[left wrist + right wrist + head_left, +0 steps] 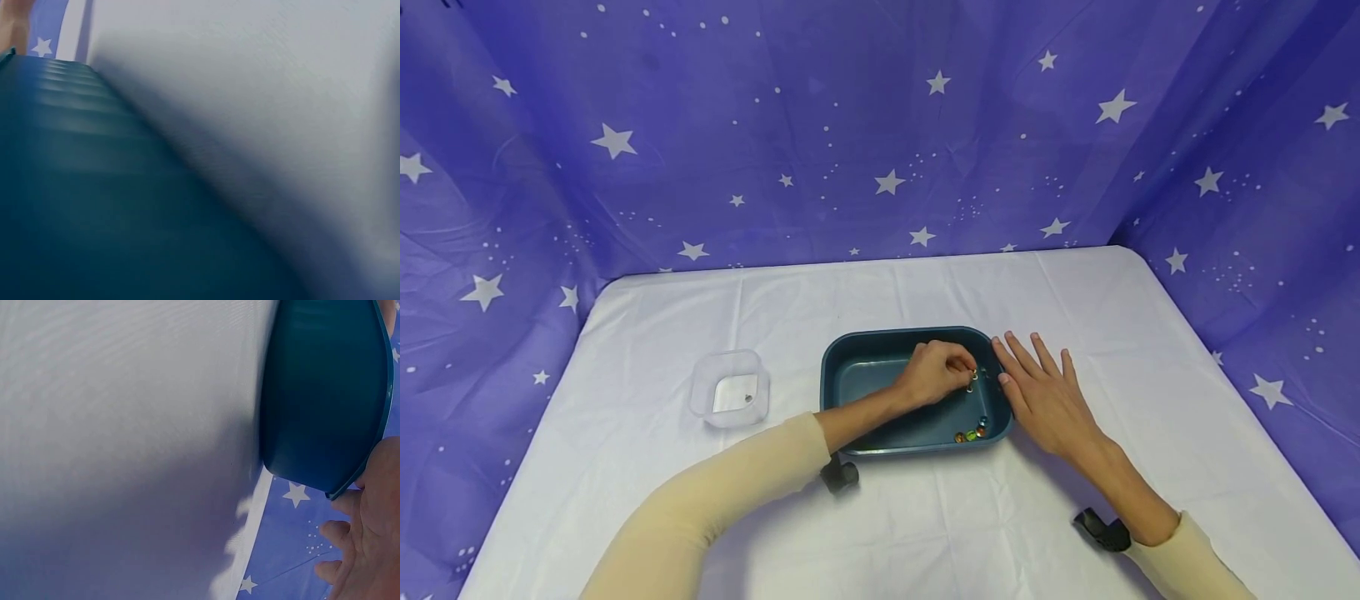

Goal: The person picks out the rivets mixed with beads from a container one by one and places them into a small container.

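Inside a dark teal tub (880,450), my left hand (936,372) bends its fingers near the right end. Thumb and index finger pinch a small shiny gold-and-white thing (974,375); another small light piece lies just below it. Several small glassy marbles (972,435), orange, green and blue, lie in the tub's near right corner. My right hand (1051,407) is spread, fingers extended, against the tub's right end. In the right wrist view that hand (369,525) touches the teal rim (385,400). The left wrist view has only the tub's outer wall (112,162) close up.
To the tub's left stands a clear plastic container (730,362) with a small silvery piece (748,398) in it. A white cloth (925,525) covers the table. Behind hangs a purple curtain (850,125) with stars. A black wrist device (1102,531) sits under the right wrist.
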A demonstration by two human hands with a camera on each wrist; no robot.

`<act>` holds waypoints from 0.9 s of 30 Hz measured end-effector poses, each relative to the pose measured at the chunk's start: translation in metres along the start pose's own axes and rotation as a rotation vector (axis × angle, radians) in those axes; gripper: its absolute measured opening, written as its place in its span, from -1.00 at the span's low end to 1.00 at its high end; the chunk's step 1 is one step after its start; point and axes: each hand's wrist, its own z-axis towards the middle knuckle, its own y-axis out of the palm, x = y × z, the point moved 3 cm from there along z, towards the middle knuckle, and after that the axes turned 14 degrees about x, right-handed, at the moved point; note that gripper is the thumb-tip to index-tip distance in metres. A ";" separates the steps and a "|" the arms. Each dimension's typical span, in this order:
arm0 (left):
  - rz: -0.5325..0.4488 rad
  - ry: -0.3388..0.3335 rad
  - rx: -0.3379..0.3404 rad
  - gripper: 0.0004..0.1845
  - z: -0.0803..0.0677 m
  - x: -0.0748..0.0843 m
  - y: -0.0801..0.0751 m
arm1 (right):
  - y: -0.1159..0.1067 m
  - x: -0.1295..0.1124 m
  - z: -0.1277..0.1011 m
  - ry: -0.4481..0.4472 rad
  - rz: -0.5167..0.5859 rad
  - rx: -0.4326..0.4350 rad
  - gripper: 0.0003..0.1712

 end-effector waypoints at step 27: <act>-0.377 -0.162 0.063 -0.82 -0.028 0.012 -0.078 | 0.001 -0.001 0.000 0.013 -0.004 -0.011 -0.39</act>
